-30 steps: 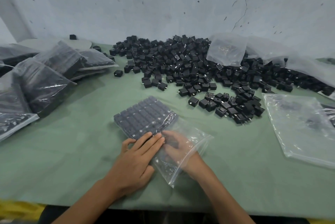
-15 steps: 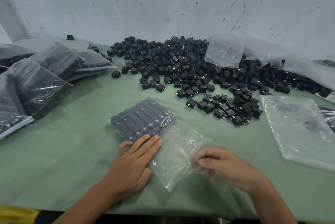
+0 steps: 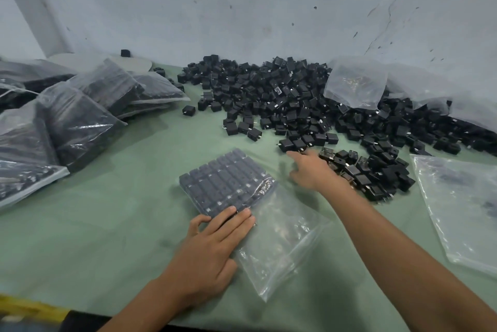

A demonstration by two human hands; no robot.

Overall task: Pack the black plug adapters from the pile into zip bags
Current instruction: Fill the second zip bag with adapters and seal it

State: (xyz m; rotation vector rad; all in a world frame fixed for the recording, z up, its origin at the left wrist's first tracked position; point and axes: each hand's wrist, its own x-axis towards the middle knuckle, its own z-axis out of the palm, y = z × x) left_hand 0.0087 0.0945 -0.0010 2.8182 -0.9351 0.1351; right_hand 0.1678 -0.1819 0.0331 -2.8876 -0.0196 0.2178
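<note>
Since the earlier frame the right hand (image 3: 312,170) has left the zip bag (image 3: 279,237); left hand (image 3: 207,248) lies flat, fingers straight, pinning it near; the right, fingers spread and empty, reaches the pile (image 3: 282,95); loose adapters (image 3: 291,144) just beyond its fingertips.

No readable text, brand, number or sign anywhere.

Black plug adapters (image 3: 295,105), loose pile from 12 to 2 o'clock: few faces carry small pale patches, too small to read.

Zip bag (image 3: 228,183) at centre, packed with adapter rows: tiny pale marks on rows, blurred, illegible.

Filled bags (image 3: 80,122) at 9 o'clock: glare on plastic, no lettering legible.
</note>
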